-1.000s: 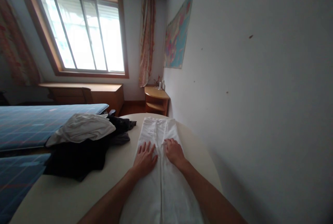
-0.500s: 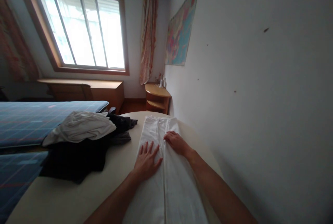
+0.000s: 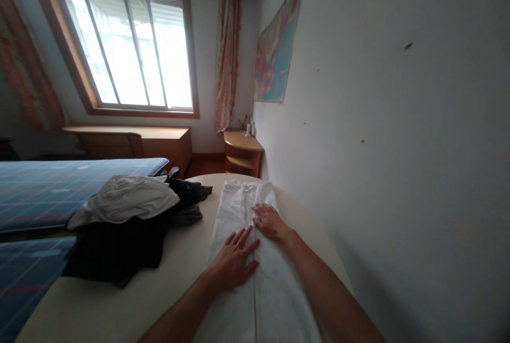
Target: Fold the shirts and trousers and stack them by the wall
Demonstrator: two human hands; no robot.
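Observation:
White trousers [image 3: 233,210] lie lengthwise on the round cream table [image 3: 175,274], the waist end far from me and the two legs side by side toward me. My left hand [image 3: 235,260] rests on the left leg with its fingers spread, the tips reaching the line between the legs. A little farther off, my right hand [image 3: 270,221] lies flat on the right leg near the top, its fingertips at that same middle line. Neither hand grips anything. My forearms cover parts of the cloth.
Left on the table is a heap of clothes, a white garment [image 3: 127,199] over black ones [image 3: 115,250]. Beyond it stands a bed with a blue checked mattress [image 3: 51,189]. A white wall [image 3: 378,189] runs close along the right. A corner shelf [image 3: 243,142] stands behind.
My left hand has slid right and slightly toward me, to the middle line of the trousers. My right hand's fingers have flattened out in nearly the same place. The view tilts up slightly.

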